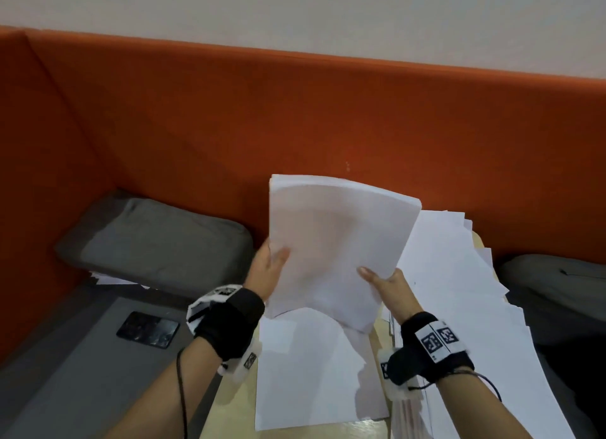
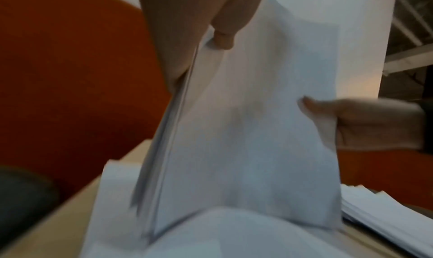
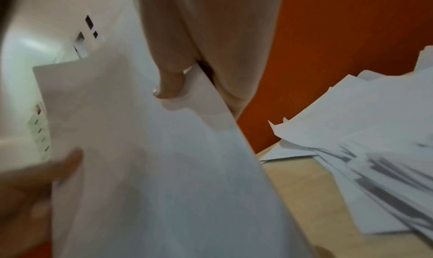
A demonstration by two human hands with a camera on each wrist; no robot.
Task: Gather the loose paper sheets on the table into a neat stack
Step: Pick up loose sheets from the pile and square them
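Both hands, left hand (image 1: 267,271) and right hand (image 1: 388,286), pinch a bowed white paper sheaf (image 1: 334,242) upright between them (thumbs in front); its bottom edge touches flat sheets (image 1: 305,373) on the pale wooden worktop (image 1: 229,402); messy pile (image 1: 459,291) right.

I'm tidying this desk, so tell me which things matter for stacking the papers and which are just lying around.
For the job: held bundle of sheets, left hand, right hand, loose sheets, flat sheets, table.

Lying about: grey cushion, phone.
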